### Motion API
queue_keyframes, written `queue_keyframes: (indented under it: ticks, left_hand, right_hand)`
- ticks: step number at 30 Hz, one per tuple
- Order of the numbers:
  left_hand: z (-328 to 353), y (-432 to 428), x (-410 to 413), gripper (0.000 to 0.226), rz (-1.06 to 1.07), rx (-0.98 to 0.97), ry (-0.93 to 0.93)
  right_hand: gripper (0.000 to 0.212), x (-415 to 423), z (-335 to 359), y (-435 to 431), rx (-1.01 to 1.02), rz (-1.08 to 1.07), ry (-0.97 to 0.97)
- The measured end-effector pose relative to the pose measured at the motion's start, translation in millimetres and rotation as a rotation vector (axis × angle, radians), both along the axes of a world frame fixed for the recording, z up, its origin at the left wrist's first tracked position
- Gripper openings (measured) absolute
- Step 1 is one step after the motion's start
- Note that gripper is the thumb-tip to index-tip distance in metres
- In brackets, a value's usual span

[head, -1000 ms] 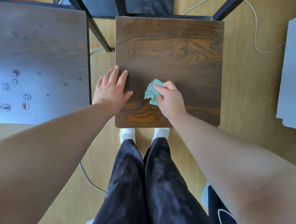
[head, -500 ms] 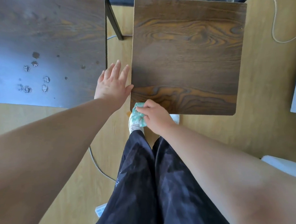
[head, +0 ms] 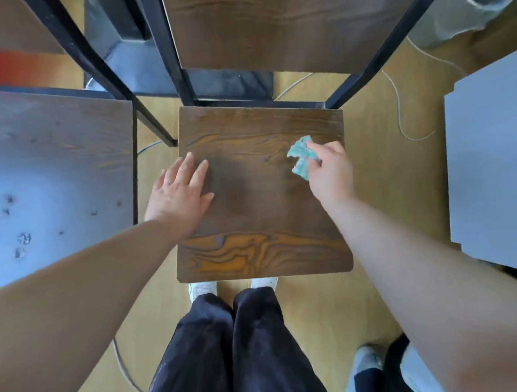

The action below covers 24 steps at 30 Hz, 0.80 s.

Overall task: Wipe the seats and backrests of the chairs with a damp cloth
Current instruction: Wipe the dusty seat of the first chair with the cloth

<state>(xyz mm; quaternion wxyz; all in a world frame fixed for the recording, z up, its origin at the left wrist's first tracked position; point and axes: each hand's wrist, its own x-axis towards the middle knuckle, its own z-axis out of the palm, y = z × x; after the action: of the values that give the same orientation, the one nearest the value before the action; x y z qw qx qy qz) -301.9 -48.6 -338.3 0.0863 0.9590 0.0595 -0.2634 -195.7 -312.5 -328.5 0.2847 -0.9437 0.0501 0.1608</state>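
Note:
A dark wood-grain chair seat [head: 260, 201] lies straight below me, with its backrest [head: 269, 23] held in a black metal frame beyond it. My right hand [head: 330, 172] pinches a small crumpled teal cloth [head: 301, 157] and holds it on the seat near the right edge. My left hand [head: 182, 192] rests flat on the seat's left side, fingers straight and spread.
A second chair seat [head: 51, 179] with several small marks stands close on the left. A grey surface [head: 493, 164] is at the right. A thin white cable [head: 398, 115] runs over the wooden floor. My legs and feet stand at the seat's front edge; another person's shoe [head: 366, 362] is at lower right.
My right hand carried the cloth from the seat's front left corner up to its right side. My left hand came from the seat's left edge onto the seat. The view tilted up, showing the backrest.

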Motion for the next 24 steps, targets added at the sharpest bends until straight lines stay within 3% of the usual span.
queue_keyframes:
  ticks: [8,24]
  left_hand:
    - [-9,-19,59,0.066,-0.02,0.001,-0.046]
    - [-15,-15,49,0.067,0.001,-0.015,-0.014]
  right_hand:
    - [0.04,90,-12,-58,-0.223,-0.001,0.044]
    - [0.045,69,-33,-29,-0.108,-0.07,0.153]
